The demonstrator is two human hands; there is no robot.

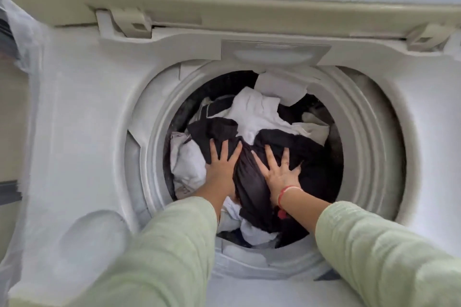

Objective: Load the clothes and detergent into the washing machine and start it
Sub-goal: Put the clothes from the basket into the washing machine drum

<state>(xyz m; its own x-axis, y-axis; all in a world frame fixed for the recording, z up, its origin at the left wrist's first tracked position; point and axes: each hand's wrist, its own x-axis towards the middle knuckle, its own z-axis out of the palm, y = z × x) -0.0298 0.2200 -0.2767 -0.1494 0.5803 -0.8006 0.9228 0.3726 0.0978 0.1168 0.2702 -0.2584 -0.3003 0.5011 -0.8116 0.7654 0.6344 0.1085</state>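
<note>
I look straight down into a top-loading washing machine [82, 132] with its lid [224, 2] raised at the back. The round drum [359, 147] holds a heap of black clothes [249, 182] mixed with white clothes [257, 112]. My left hand [220, 164] lies flat on the black cloth, fingers spread. My right hand [280, 172], a red thread at its wrist, presses flat on the same dark pile just to the right. Neither hand grips anything. No detergent is in sight.
The machine's white top deck surrounds the drum opening, with a shallow oval recess [92, 239] at the front left. Lid hinges [124, 23] sit at the back. Clear plastic wrap [17, 30] hangs at the left edge.
</note>
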